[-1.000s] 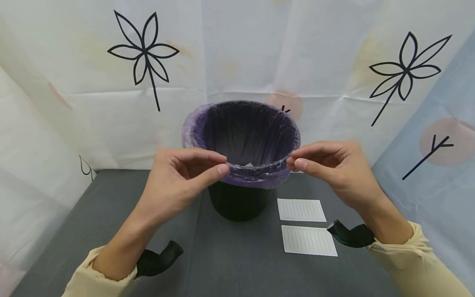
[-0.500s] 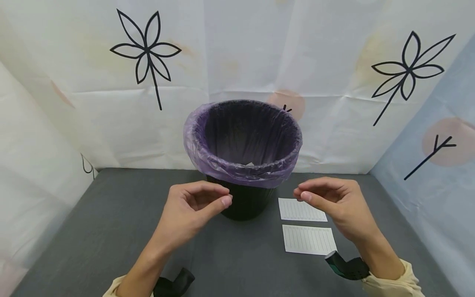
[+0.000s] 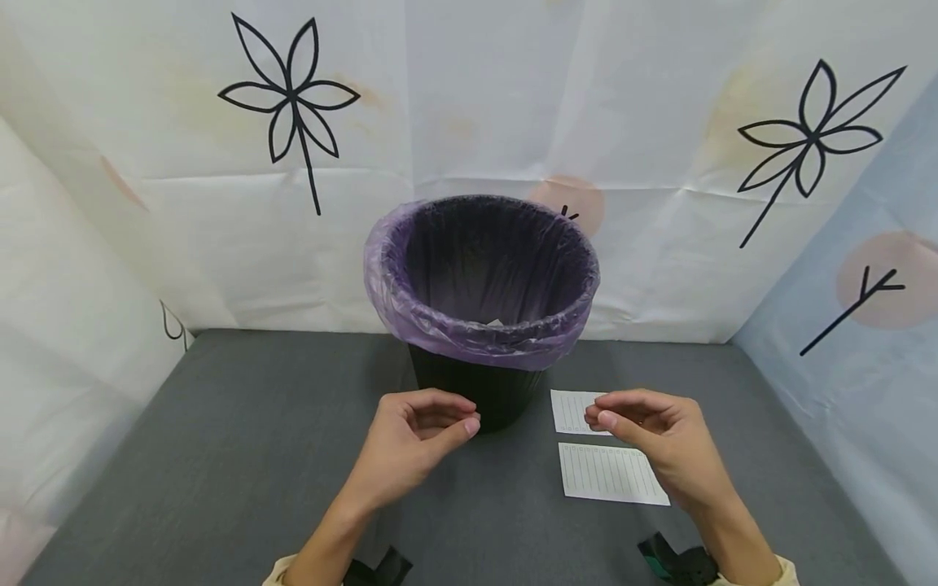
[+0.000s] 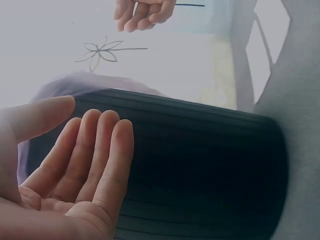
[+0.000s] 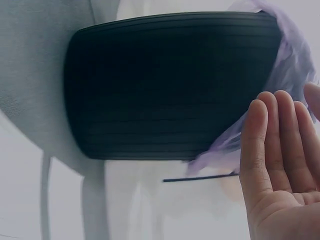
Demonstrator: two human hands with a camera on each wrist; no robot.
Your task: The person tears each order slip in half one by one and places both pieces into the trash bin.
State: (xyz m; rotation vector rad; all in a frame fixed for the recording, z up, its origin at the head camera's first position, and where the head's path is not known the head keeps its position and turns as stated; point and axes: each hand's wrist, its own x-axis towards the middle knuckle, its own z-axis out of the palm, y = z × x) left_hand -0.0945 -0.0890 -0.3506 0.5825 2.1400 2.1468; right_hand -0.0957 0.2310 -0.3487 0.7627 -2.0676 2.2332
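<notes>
A black trash bin (image 3: 465, 378) stands upright near the back of the table, with a purple trash bag (image 3: 476, 345) lining it and folded down over its rim. A small white scrap (image 3: 496, 322) shows just past the near rim, inside the bin. My left hand (image 3: 419, 439) hovers in front of the bin, fingers bent loosely and holding nothing; the left wrist view shows its bare palm (image 4: 82, 205). Over to the right, my right hand (image 3: 663, 443) also holds nothing, its fingers (image 5: 276, 140) side by side, and overlaps the lined paper slips in the head view.
Two white lined paper slips, the farther slip (image 3: 570, 409) and the nearer slip (image 3: 610, 474), lie right of the bin. The grey tabletop (image 3: 242, 456) runs back to a white patterned cloth (image 3: 469, 89). A black cord loop (image 3: 173, 327) hangs at the back left.
Both hands have come away from the bag's rim and drawn back and down toward me, the left also shifting right. The bin, bag and paper slips stay in place.
</notes>
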